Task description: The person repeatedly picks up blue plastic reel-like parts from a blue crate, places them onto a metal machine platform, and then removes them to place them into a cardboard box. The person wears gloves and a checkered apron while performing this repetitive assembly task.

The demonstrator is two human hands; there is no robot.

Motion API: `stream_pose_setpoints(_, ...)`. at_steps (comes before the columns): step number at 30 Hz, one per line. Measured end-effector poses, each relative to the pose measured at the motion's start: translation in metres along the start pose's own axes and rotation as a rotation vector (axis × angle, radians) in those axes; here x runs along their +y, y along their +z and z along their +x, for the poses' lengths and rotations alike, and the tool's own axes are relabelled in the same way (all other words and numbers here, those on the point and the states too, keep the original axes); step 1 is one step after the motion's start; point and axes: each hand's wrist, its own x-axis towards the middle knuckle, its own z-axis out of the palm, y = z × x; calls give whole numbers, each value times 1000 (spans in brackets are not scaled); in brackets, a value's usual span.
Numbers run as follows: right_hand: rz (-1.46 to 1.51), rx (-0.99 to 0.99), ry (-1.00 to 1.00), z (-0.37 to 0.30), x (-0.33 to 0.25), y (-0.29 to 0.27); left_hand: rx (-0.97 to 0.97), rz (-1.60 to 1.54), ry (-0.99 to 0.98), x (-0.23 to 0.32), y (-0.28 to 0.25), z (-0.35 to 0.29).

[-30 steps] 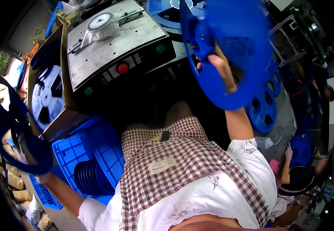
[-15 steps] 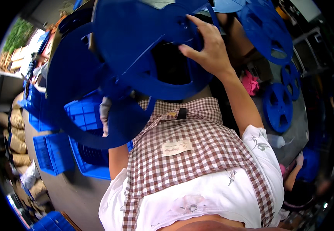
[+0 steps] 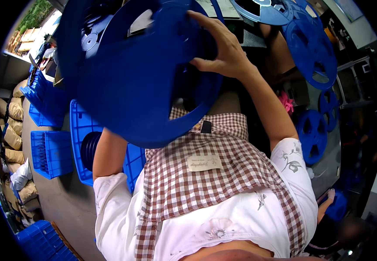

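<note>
I have the right hand (image 3: pixel 230 52) holding a blue reel (image 3: pixel 123 91), fingers (image 3: pixel 208 22) arched wide; the left hand is hidden, so I cannot tell its grip.

A small cream label (image 3: pixel 204 162) is sewn onto the front of the checked apron (image 3: pixel 188 191). A line of dark, flowing script is borne by it, with finer marks set close alongside; the lettering is too small and soft to be read with certainty. On the wall at the upper right, a pale blue panel (image 3: pixel 349 9) is partly seen, its content too unclear to be made out.
</note>
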Motion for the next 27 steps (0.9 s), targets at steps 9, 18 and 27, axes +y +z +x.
stream_pose_setpoints(9,1481,297,821,-74,3,16,-97,556,11,-30,59,43)
stream_pose_setpoints(18,1548,249,925,-69,-2,22,-153,1893,759,-23,8,66)
stream_pose_setpoints(27,1306,160,1021,-69,-7,8,-304,1986,601,3,-20,70)
